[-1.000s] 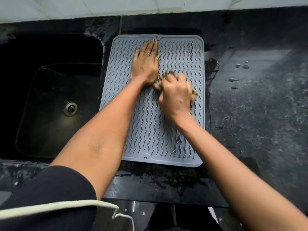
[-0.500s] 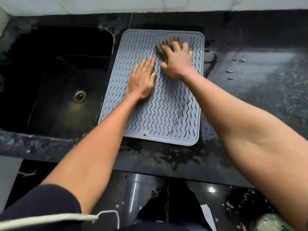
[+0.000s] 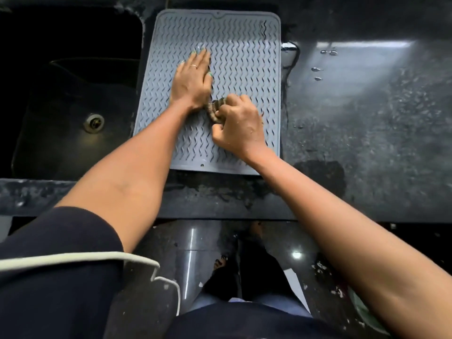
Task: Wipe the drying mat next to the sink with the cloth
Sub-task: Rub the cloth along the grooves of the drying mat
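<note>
Single head-worn wide-angle view, looking steeply down and forward, close over the bench (image 3: 367,133), sink (image 3: 73,106) upper left of frame, floor along the bottom

A pale grey-blue drying mat (image 3: 244,57), covered in rows of dark wavy ridges, lies on a glossy black countertop (image 3: 367,118) flecked with pale specks. To its left is a black sink (image 3: 61,106) with a silver drain (image 3: 93,122). The cloth (image 3: 215,109) is brown with dark stripes. The left hand (image 3: 192,81) has teal nails and a silver ring (image 3: 193,66). The near sleeve (image 3: 61,277) is black with cream piping.
</note>
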Tool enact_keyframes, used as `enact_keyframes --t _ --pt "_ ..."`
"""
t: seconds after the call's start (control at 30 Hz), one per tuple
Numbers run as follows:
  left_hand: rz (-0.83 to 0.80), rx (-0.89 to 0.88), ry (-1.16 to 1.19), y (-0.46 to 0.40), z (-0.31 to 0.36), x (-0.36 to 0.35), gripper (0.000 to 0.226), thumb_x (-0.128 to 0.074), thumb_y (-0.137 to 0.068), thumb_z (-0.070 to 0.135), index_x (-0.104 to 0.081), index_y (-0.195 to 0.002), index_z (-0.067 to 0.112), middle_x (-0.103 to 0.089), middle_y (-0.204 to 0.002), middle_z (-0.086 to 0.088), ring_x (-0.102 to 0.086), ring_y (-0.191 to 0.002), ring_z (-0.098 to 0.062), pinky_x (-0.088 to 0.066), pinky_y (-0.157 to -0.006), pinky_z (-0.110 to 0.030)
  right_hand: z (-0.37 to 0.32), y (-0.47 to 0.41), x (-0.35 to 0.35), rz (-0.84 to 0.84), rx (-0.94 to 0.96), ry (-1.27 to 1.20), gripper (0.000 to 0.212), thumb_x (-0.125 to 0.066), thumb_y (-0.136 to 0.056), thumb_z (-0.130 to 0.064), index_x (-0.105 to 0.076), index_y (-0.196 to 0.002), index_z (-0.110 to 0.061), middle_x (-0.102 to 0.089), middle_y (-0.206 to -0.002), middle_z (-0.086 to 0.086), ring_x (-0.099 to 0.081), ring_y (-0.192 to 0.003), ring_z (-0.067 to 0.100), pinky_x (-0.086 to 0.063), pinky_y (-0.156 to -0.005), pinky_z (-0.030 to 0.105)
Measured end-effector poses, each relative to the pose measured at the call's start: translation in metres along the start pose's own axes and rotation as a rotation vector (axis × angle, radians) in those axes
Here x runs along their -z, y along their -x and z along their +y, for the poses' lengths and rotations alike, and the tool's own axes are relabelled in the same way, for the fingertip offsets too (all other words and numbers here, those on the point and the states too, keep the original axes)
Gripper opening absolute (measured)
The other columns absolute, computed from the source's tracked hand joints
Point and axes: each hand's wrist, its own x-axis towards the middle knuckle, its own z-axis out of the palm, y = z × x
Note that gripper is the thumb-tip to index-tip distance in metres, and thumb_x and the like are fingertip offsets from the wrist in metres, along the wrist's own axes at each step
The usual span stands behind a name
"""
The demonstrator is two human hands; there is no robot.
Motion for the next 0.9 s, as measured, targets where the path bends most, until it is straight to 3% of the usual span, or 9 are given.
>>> enact_keyframes --t 0.1,0.17,0.23,0.33,0.4,0.6,0.9 --pt "0.017 0.026 0.036 0.016 0.003 0.004 0.054 -0.033 -0.099 0.027 -0.023 -0.152 0.019 -0.02 -0.16 -0.001 -0.015 -0.149 -0.019 -0.007 -0.122 -0.038 0.006 -0.002 0.01 -0.05 0.086 -0.031 0.02 -0.054 -0.071 -0.014 -0.067 -0.078 0.001 -0.062 -0.088 0.015 -0.055 -0.084 0.031 -0.05 -0.063 0.038" --pt "0.033 0.031 0.061 0.039 0.005 0.004 0.052 -0.033 -0.1 0.024 -0.026 -0.151 0.019 -0.022 -0.16 -0.001 -0.016 -0.148 -0.02 -0.007 -0.121 -0.038 0.016 -0.006 0.013 0.032 0.136 -0.067 0.019 -0.055 -0.072 -0.01 -0.069 -0.081 0.001 -0.065 -0.089 0.018 -0.058 -0.084 0.032 -0.051 -0.066 0.037" --pt "0.056 0.042 0.079 0.061 0.006 0.001 0.051 -0.032 -0.101 0.022 -0.025 -0.151 0.019 -0.021 -0.16 0.0 -0.016 -0.148 -0.019 -0.006 -0.12 -0.036 0.026 -0.018 0.011 0.107 0.062 -0.07 0.023 -0.055 -0.074 -0.011 -0.068 -0.089 0.0 -0.063 -0.1 0.018 -0.057 -0.091 0.032 -0.048 -0.075 0.034" --pt "0.056 0.057 0.023 0.082 0.007 -0.004 0.051 -0.027 -0.103 0.025 -0.018 -0.153 0.018 -0.015 -0.161 0.0 -0.01 -0.15 -0.017 -0.003 -0.12 -0.035 0.028 -0.037 0.002 -0.058 -0.096 0.067 0.044 -0.051 -0.078 -0.028 -0.058 -0.118 -0.012 -0.05 -0.128 0.012 -0.046 -0.112 0.031 -0.038 -0.092 0.036" --pt "0.033 0.06 -0.03 0.083 0.005 -0.006 0.052 -0.024 -0.103 0.027 -0.012 -0.153 0.019 -0.01 -0.162 0.001 -0.007 -0.15 -0.017 -0.002 -0.12 -0.035 0.026 -0.041 -0.004 -0.156 -0.11 0.112 0.051 -0.05 -0.08 -0.029 -0.051 -0.13 -0.017 -0.046 -0.135 0.01 -0.043 -0.118 0.031 -0.035 -0.098 0.039" --pt "0.013 0.045 -0.068 0.079 0.0 -0.011 0.053 -0.021 -0.102 0.029 -0.009 -0.154 0.021 -0.008 -0.162 0.002 -0.007 -0.15 -0.017 -0.004 -0.12 -0.037 0.015 0.001 0.003 -0.01 -0.067 0.025 0.033 -0.046 -0.08 -0.013 -0.069 -0.101 -0.005 -0.063 -0.112 0.01 -0.051 -0.102 0.028 -0.045 -0.085 0.037" --pt "-0.021 0.045 -0.082 0.08 0.0 -0.01 0.054 -0.019 -0.103 0.031 -0.005 -0.153 0.02 -0.006 -0.163 0.001 -0.006 -0.15 -0.017 -0.005 -0.122 -0.038 -0.014 0.102 0.012 0.108 -0.017 -0.122 0.019 -0.054 -0.067 -0.002 -0.072 -0.072 0.001 -0.069 -0.079 0.013 -0.057 -0.077 0.034 -0.051 -0.066 0.04"
